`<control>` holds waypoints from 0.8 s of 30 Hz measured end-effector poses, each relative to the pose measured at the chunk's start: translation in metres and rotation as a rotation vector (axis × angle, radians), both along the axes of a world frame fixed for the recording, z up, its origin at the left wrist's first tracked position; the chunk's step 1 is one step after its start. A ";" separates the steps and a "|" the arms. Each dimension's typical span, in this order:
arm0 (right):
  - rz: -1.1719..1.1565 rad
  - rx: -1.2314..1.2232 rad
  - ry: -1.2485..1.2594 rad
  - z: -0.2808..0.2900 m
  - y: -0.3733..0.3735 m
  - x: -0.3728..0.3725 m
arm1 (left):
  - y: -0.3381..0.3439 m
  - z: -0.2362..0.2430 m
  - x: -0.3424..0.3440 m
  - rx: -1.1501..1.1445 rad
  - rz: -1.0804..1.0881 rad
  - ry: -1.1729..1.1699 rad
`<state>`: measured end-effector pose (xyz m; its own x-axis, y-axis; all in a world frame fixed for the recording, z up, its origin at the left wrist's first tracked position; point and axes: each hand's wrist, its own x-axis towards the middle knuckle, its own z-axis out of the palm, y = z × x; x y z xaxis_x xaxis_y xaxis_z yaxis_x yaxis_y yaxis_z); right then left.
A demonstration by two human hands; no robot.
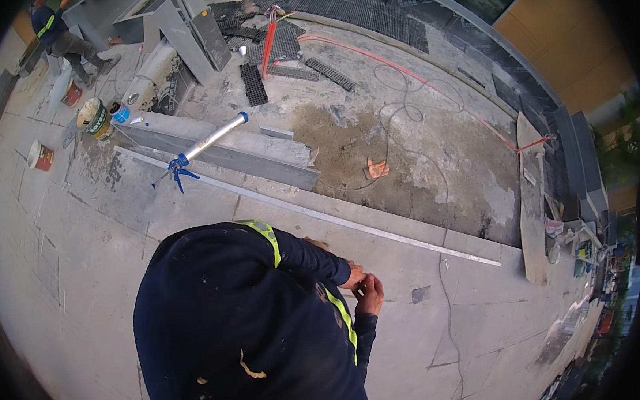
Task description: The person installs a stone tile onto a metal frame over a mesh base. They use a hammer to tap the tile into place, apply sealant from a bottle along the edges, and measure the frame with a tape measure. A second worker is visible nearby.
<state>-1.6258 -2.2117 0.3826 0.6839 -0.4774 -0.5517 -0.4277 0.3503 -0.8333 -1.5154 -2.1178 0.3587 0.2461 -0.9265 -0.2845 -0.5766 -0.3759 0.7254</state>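
Observation:
My left hand [355, 277] reaches out of a dark sleeve with a yellow-green reflective band. Against it is my right hand [370, 297], its fingers bent and touching the left hand's fingertips. Both hands are closed; anything small between the fingers is too hidden to make out. They hover in front of my chest, above pale paving. Ahead and to the left, a caulking gun [218, 135] with a silver barrel and blue handle leans across a long grey stone slab [227, 157]. A long, thin pale strip [348, 225] lies on the paving beyond my hands.
An orange glove [377, 168] lies on dirty concrete near a loose grey cable [443, 281]. Buckets, including a green one [99, 122] and a red-and-white one [41, 156], stand left. A co-worker [69, 40] bends at far left. A long board [529, 205] lies right.

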 end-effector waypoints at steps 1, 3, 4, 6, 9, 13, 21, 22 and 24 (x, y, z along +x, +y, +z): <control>0.050 0.047 -0.004 0.015 -0.006 0.022 | -0.009 -0.025 0.008 -0.062 0.105 0.002; 0.192 -0.086 -0.006 0.034 -0.036 0.053 | -0.031 0.008 0.044 -0.059 0.168 0.099; 0.237 -0.129 -0.016 0.033 -0.053 0.068 | -0.039 0.020 0.058 -0.052 0.200 0.203; 0.307 -0.182 -0.005 0.037 -0.095 0.093 | -0.052 0.028 0.091 -0.046 0.217 0.282; 0.423 -0.308 -0.004 0.084 -0.195 0.132 | -0.063 0.009 0.151 -0.122 0.213 0.357; 0.210 -0.498 -0.131 0.169 -0.385 0.178 | -0.020 -0.034 0.225 -0.093 0.326 0.059; -0.114 -0.354 -0.326 0.196 -0.608 0.262 | 0.010 -0.012 0.222 0.112 0.532 0.021; -0.255 -0.462 -0.254 0.182 -0.593 0.278 | 0.004 -0.020 0.221 0.143 0.670 0.181; -0.476 -0.463 -0.221 0.128 -0.584 0.300 | -0.005 -0.023 0.243 0.133 0.732 0.361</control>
